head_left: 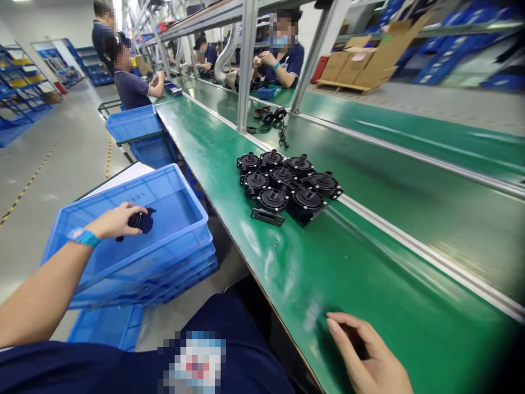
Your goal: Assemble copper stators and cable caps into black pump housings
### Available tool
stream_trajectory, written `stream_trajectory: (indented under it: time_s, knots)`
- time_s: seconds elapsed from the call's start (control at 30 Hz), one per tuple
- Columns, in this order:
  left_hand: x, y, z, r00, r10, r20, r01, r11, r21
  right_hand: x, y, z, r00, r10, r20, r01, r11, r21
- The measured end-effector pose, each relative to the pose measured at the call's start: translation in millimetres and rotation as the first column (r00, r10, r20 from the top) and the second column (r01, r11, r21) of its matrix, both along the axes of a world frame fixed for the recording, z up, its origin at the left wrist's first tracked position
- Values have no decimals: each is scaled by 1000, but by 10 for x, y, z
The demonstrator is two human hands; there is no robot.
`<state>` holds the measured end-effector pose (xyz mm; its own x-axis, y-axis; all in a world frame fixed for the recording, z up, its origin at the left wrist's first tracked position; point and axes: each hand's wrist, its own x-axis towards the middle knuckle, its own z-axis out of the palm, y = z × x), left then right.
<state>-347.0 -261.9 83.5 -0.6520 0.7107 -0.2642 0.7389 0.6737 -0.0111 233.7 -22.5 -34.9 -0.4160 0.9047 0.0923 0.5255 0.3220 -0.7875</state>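
My left hand (118,220), with a blue band at the wrist, reaches into the top blue crate (172,200) on my left. Its fingers are closed around a round black plastic part (144,221) low in the crate; the palm hides some of it. Over the front of the green bench (262,284), my right hand (371,355) has its fingers loosely curved, thumb and forefinger apart, with nothing visible in them. A cluster of several round black pump-like housings (283,175), each with a short spout on top, stands on the bench ahead, apart from both hands.
More blue crates (180,279) are stacked under the top one. Another blue crate (133,123) stands farther along the bench. A metal post (246,65) rises behind the housings, near black cabled parts (270,116). A masked co-worker (287,54) sits across; others sit farther off.
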Motion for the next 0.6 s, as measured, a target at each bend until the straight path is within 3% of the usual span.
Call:
stream_trajectory:
  time_s: [0.07, 0.13, 0.2, 0.27, 0.33, 0.43, 0.53, 0.6]
  knots:
    - [21, 407, 329, 983, -165, -82, 175, 975, 136, -15, -5, 10, 1000, 10, -6, -10, 999, 32]
    - [80, 917, 598, 933, -312, -177, 351, 896, 271, -19, -12, 5, 1000, 10, -12, -9, 998, 58]
    - [158, 1501, 728, 923, -336, -189, 380, 875, 300, -15, -21, -6, 1000, 16, -17, -14, 997, 71]
    - [258, 2092, 688, 946, -306, -109, 324, 915, 238, -10, -28, -8, 999, 30, -20, -29, 998, 63]
    - [392, 2612, 516, 953, -297, -60, 303, 926, 225, -6, -32, 9, 999, 44, -31, -42, 998, 50]
    - [615, 3127, 203, 950, -312, -3, 302, 918, 257, 0, -27, 52, 997, 39, -62, -36, 998, 48]
    - [682, 3199, 59, 938, -344, 29, 319, 895, 313, 10, -18, 70, 996, 29, -79, -26, 999, 37]
    - [542, 2940, 107, 949, -315, 23, 290, 898, 330, 19, -15, 63, 996, 31, -80, -29, 999, 28]
